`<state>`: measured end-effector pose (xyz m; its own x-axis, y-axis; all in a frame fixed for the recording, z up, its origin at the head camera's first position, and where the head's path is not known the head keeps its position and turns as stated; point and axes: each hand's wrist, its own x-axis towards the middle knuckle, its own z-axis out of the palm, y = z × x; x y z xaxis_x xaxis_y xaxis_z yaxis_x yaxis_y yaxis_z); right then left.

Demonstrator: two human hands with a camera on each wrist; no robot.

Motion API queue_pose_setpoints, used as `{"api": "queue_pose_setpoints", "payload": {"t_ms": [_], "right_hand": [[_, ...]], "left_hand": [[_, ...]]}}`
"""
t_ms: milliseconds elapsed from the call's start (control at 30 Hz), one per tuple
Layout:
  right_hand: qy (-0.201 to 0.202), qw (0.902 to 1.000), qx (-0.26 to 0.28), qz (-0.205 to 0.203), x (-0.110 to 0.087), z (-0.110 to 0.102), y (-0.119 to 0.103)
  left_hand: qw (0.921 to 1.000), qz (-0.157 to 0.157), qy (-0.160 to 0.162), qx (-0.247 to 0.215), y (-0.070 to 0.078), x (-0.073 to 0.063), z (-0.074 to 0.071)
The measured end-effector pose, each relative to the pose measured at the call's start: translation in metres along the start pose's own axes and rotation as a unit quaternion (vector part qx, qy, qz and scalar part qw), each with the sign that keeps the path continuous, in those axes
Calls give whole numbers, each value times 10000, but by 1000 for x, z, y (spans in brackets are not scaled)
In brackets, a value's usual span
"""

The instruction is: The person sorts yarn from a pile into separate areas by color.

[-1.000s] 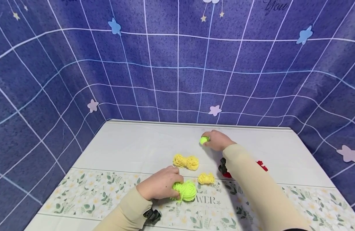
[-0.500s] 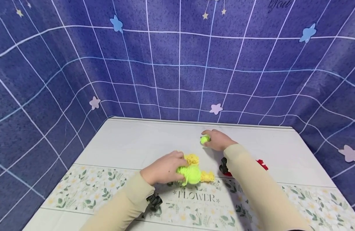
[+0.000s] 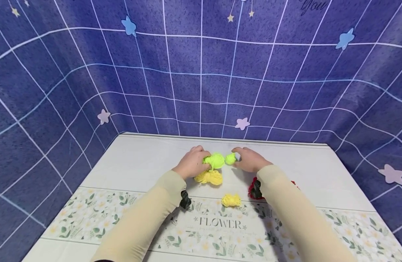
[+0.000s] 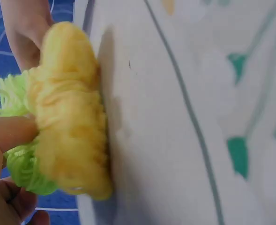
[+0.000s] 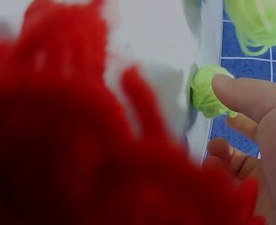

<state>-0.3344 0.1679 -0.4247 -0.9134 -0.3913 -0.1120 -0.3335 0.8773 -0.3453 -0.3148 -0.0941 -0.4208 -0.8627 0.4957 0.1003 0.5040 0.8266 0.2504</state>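
Note:
My left hand (image 3: 191, 163) grips a large neon-green yarn skein (image 3: 216, 160) near the back of the table. In the left wrist view this green skein (image 4: 27, 168) is partly hidden behind a yellow yarn skein (image 4: 72, 112). That yellow skein (image 3: 210, 178) lies just in front of the green one in the head view. To the right, my right hand (image 3: 250, 159) pinches a small neon-green yarn ball (image 3: 230, 159) between thumb and fingers. The right wrist view has my thumb (image 5: 241, 93) against the ball (image 5: 205, 91), with the big skein (image 5: 259, 21) beyond it.
A smaller yellow yarn bundle (image 3: 231, 200) sits mid-table. Red yarn (image 3: 252, 189) lies under my right forearm and blurs large in the right wrist view. Behind the white table (image 3: 148, 149) with its flowered band hangs a blue grid curtain (image 3: 187, 83).
My left hand has carried the large green skein away from me, past the yellow bundles, to beside the small green ball. The right hand has stayed nearly in place.

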Motion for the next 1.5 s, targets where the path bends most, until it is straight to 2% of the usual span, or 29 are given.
{"api": "queue_pose_setpoints", "payload": {"t_ms": [233,433,667,967,1200,1333,1500], "right_hand": [[-6,10000,85,27,-2,2,2],[7,9999,139,39,-4,3,4],[8,9994,341,-36,-3,4,5],[79,9985,548,43,-5,5,7],[158,9975,689,4,-8,4,8],[218,9967,785,-22,-12,2,7],[409,9955,812,-257,-20,-4,5]], "left_hand": [[9992,-384,-83,104,-9,16,7],[9987,-480,-111,95,-5,25,4],[9963,-603,-327,510,0,33,9],[9964,-487,-341,597,6,35,13],[9964,-555,-327,552,-3,34,18],[9979,-349,-206,505,-14,32,22],[9995,-27,-24,313,-20,21,15]]}}
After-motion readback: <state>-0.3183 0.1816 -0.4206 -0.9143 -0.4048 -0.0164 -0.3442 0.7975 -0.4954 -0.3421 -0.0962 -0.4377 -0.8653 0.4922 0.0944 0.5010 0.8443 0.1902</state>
